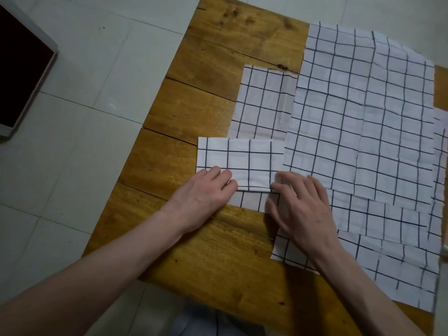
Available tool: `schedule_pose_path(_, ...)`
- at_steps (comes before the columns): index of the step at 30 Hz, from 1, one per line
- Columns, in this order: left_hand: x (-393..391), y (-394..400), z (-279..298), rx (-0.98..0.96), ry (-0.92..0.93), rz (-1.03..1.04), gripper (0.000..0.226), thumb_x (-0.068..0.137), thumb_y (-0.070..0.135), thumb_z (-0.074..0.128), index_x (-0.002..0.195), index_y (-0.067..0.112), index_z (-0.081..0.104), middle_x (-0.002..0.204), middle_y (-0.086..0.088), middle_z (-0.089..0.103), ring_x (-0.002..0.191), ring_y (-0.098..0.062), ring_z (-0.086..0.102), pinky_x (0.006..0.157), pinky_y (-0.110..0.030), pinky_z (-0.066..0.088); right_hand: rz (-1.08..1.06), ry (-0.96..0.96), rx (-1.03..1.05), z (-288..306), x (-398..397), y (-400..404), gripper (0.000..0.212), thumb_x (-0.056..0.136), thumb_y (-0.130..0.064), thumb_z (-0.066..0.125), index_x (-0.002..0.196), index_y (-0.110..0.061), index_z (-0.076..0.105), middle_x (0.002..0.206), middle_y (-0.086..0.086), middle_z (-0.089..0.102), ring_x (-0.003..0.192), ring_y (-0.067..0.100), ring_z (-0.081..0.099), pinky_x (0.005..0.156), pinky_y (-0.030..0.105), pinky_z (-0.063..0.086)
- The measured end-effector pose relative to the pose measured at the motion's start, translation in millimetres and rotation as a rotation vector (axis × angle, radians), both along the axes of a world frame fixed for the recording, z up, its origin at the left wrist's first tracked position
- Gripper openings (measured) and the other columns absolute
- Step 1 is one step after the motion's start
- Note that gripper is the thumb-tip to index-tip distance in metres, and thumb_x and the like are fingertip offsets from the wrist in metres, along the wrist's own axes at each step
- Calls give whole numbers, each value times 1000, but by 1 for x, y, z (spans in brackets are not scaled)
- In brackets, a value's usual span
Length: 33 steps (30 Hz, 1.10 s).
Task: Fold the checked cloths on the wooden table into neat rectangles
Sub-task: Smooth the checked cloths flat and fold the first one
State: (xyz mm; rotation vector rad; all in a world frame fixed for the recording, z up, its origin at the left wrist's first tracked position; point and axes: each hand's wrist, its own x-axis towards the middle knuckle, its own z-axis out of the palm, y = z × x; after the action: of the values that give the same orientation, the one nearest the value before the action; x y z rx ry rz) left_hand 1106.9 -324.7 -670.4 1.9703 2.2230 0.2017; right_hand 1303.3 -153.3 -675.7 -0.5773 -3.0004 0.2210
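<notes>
Both our hands rest on the small folded cloth [240, 163] near the middle of the wooden table [206, 105]. Our left hand [206, 192] lies at its near left corner, fingers bent over the near edge and seeming to grip it. Our right hand [300, 202] lies at its near right corner, fingers spread and fairly straight, pressing down rather than grasping.

From the head view, the table is made of amber planks with dark knots and cracks between the boards. It stands on a pale tiled floor [97, 81]. A dark panel with a light frame [21, 69] lies on the floor at far left, well apart from the table.

Bare wood is open along the table's left side and far left corner, and in a strip near us. The right side is covered by overlapping flat checked cloths [363, 117], some reaching the right and near edges.

We count one folded rectangle under our hands. The flat sheets overlap too much for a sure count; there are at least four layers.
</notes>
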Motion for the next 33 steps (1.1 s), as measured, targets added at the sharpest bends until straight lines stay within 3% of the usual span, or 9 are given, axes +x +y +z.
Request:
schedule_pose_path(3, -5, 2, 4, 24, 48, -62, 35, 79, -4, 74, 111, 7, 63, 107, -12, 63, 94, -28, 61, 78, -41, 57, 19, 0, 14, 2, -3, 2, 28, 95, -29, 73, 117, -12, 70, 134, 9, 63, 128, 30, 56, 117, 51, 36)
schedule_pose_path(8, -9, 6, 5, 166, 71, 38, 23, 82, -4, 75, 102, 5, 66, 103, -14, 64, 93, -30, 60, 85, -42, 53, -68, 49, -113, 10, -9, -1, 33, 103, -39, 56, 125, -16, 66, 132, 3, 63, 124, 23, 57, 114, 40, 36)
schedule_pose_path(13, -3, 2, 10, 385, 41, 223, 16, 81, 3, 82, 95, 6, 74, 106, -14, 62, 108, -31, 50, 100, -40, 36, -224, 153, -482, 24, -27, -4, 44, 108, -38, 46, 146, -16, 51, 141, 0, 57, 132, 12, 48, 110, 29, 38)
schedule_pose_path(18, 20, 2, 30, 545, -64, 305, 13, 92, 9, 72, 105, 12, 71, 87, -9, 53, 94, -25, 44, 84, -33, 33, -335, 112, -892, 31, -47, -2, 59, 108, -42, 50, 162, -34, 29, 163, -18, 37, 147, -4, 34, 118, 27, 32)
schedule_pose_path(21, 30, 4, 41, 647, 22, 300, 19, 93, 14, 70, 105, 24, 59, 82, -1, 60, 104, -24, 48, 96, -40, 24, -342, 144, -1152, 34, -63, 3, 55, 108, -37, 54, 160, -35, 36, 157, -19, 48, 140, -11, 43, 117, 23, 37)
schedule_pose_path(24, 35, 5, 47, 705, 15, 297, 11, 98, 22, 66, 106, 28, 59, 79, 4, 61, 103, -21, 48, 88, -42, 23, -343, 121, -1361, 40, -75, 6, 39, 110, -33, 50, 147, -24, 58, 137, -10, 67, 127, -2, 60, 105, 19, 48)
schedule_pose_path(27, 30, 6, 47, 709, -90, 344, 9, 102, 25, 60, 111, 27, 61, 79, 3, 58, 95, -19, 48, 86, -36, 23, -409, 100, -1653, 39, -76, 1, 36, 109, -38, 51, 130, -16, 68, 125, 8, 74, 117, 25, 70, 98, 42, 55)
schedule_pose_path(30, 27, 4, 44, 639, -307, 427, 20, 100, 14, 57, 120, 21, 58, 90, -2, 60, 88, -18, 51, 78, -34, 37, -588, 247, -1754, 40, -74, -6, 26, 104, -28, 61, 121, -11, 70, 109, 10, 77, 98, 25, 73, 78, 35, 58)
schedule_pose_path(33, 31, 2, 48, 579, -627, 613, 30, 106, 12, 51, 135, 21, 51, 102, 7, 60, 88, -7, 58, 71, -23, 49, -695, 371, -1731, 42, -69, -11, 27, 101, -22, 65, 126, -11, 67, 113, 11, 79, 102, 27, 76, 78, 37, 62)
